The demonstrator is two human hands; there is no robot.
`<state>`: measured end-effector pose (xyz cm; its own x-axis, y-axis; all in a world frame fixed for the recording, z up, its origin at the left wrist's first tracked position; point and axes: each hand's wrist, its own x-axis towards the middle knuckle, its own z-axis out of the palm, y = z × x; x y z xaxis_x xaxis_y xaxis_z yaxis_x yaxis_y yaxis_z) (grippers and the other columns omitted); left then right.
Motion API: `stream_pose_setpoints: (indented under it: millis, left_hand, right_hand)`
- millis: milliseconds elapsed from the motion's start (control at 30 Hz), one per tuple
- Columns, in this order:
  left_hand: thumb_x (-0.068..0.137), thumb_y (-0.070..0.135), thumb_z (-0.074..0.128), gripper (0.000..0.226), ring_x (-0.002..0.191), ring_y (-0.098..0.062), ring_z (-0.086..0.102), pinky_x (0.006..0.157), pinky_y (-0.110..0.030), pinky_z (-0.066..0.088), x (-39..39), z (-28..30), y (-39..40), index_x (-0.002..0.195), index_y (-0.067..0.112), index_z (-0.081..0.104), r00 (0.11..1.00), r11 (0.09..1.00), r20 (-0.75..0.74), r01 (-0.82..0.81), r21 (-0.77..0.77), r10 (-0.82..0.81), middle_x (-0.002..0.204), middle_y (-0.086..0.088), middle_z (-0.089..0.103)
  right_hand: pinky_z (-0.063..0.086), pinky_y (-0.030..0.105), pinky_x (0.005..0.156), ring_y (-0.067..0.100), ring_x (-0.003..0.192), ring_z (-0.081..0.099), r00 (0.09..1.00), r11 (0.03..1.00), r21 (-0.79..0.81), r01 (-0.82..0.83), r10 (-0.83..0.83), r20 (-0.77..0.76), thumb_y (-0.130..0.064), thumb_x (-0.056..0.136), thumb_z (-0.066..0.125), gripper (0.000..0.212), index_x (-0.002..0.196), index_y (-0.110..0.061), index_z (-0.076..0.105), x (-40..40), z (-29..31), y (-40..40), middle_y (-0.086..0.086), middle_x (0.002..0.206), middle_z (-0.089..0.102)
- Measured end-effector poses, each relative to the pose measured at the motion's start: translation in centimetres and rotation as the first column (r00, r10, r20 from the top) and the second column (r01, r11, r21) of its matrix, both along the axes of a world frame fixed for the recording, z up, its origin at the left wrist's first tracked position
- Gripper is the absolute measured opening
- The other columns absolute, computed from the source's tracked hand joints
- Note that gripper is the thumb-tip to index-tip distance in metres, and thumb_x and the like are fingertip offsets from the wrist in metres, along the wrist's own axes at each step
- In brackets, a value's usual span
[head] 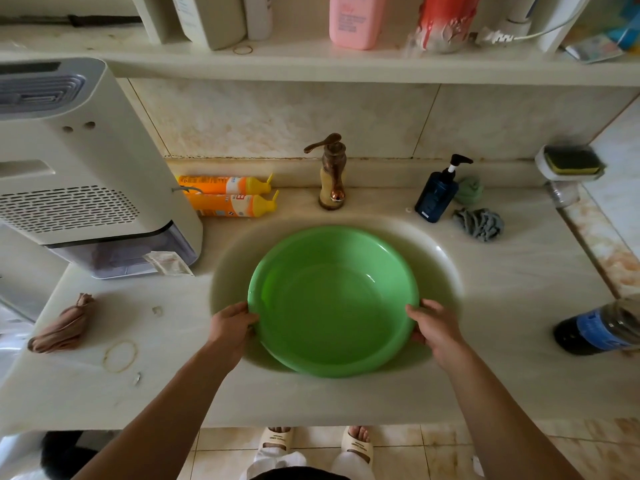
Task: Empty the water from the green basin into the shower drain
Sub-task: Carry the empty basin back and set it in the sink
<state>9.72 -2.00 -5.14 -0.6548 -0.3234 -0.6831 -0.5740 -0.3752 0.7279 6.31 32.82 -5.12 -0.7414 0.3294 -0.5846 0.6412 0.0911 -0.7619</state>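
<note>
Green basin (334, 306), holding shallow water, seated in the sink (446, 268) of the tabletop. Left hand (231, 329) and right hand (435, 327) grasp opposite rims. Likely light but sloshing; thin plastic flexes, so keep level.

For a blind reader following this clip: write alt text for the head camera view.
Two bare hands, the left hand and right hand, grip opposite rims of a green basin holding shallow water, which sits in a pale sink. Behind it stand a bronze tap, a dark pump bottle and two orange bottles lying flat.
</note>
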Motion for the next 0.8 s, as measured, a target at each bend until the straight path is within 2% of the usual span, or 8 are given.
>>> stream_pose_setpoints:
  millis: [100,333,433,533,600,667,700,800]
  left_hand:
    - [0.080,-0.023,0.056,0.050,0.096,-0.032,0.064,0.085,-0.045,0.053,-0.2,0.2,-0.7,0.125,-0.002,0.057,1.000,1.000,0.001,0.024,0.007,-0.024,0.113,-0.019,0.066]
    - [0.079,-0.022,0.060,0.052,0.089,-0.021,0.064,0.064,-0.027,0.055,-1.1,0.6,-1.6,0.123,0.005,0.055,0.993,0.998,-0.104,0.046,-0.043,-0.050,0.115,-0.011,0.064]
    - [0.079,-0.022,0.059,0.053,0.092,-0.021,0.065,0.066,-0.029,0.056,-2.4,0.3,-1.3,0.125,0.006,0.055,0.994,0.996,-0.105,0.014,-0.089,-0.023,0.115,-0.008,0.064]
    - [0.077,-0.021,0.062,0.059,0.107,-0.030,0.064,0.090,-0.043,0.054,-3.1,-0.6,-1.2,0.131,0.001,0.053,0.994,0.975,-0.076,0.063,-0.212,-0.080,0.123,-0.013,0.064]
    - [0.074,-0.018,0.063,0.059,0.098,-0.027,0.068,0.078,-0.035,0.058,-3.0,-0.7,-0.9,0.128,0.005,0.058,0.990,0.946,-0.035,0.120,-0.300,-0.137,0.117,-0.013,0.069]
    - [0.072,-0.010,0.063,0.047,0.079,-0.018,0.068,0.055,-0.021,0.053,-2.8,-0.5,-0.7,0.114,0.012,0.067,0.983,0.915,-0.006,0.168,-0.366,-0.182,0.103,-0.008,0.074]
    - [0.073,-0.008,0.063,0.041,0.073,-0.015,0.067,0.051,-0.018,0.050,-2.8,-0.5,-0.7,0.107,0.014,0.069,0.982,0.912,-0.006,0.171,-0.373,-0.186,0.097,-0.006,0.075]
    - [0.074,-0.008,0.063,0.037,0.074,-0.014,0.067,0.054,-0.020,0.050,-3.1,-0.5,-0.7,0.099,0.020,0.065,0.987,0.931,-0.008,0.146,-0.333,-0.158,0.086,0.003,0.073]
  right_hand:
    - [0.051,0.031,0.060,0.028,0.093,0.066,0.999,0.999,0.022,-0.039,0.039,0.002,-0.007,0.083,0.070,0.058,0.136,-0.005,0.049,0.1,0.3,0.1,0.015,0.115,0.069]
    - [0.054,0.032,0.062,0.018,0.081,0.065,0.999,0.999,-0.048,-0.024,0.023,-0.022,0.002,0.082,0.070,0.063,0.139,-0.008,0.044,-0.6,1.2,0.5,-0.001,0.096,0.068]
    - [0.054,0.027,0.058,0.014,0.077,0.065,0.999,0.998,-0.051,-0.022,0.020,-0.035,0.001,0.083,0.069,0.065,0.142,-0.010,0.043,-1.2,1.4,0.1,-0.007,0.090,0.067]
    - [0.056,0.033,0.068,0.022,0.091,0.065,1.000,0.998,-0.067,-0.015,0.013,-0.024,-0.003,0.085,0.068,0.064,0.144,-0.013,0.043,-1.4,1.2,-0.1,0.011,0.122,0.063]
    - [0.056,0.037,0.076,0.025,0.101,0.062,1.000,0.998,-0.054,-0.014,0.014,-0.004,-0.008,0.086,0.069,0.064,0.144,-0.015,0.044,-1.2,0.9,-0.2,0.015,0.139,0.053]
    - [0.054,0.036,0.076,0.022,0.101,0.059,1.000,1.000,-0.020,-0.013,0.013,0.006,-0.012,0.086,0.070,0.064,0.144,-0.017,0.044,-1.0,0.7,-0.4,0.014,0.141,0.052]
    - [0.053,0.036,0.076,0.022,0.101,0.059,1.000,1.000,-0.016,-0.011,0.011,0.008,-0.013,0.085,0.070,0.064,0.144,-0.017,0.044,-0.9,0.6,-0.4,0.013,0.141,0.053]
    - [0.053,0.039,0.082,0.026,0.109,0.059,1.000,0.999,-0.051,-0.005,0.006,0.026,-0.014,0.086,0.069,0.064,0.144,-0.016,0.042,-0.9,0.3,-0.7,0.014,0.141,0.053]
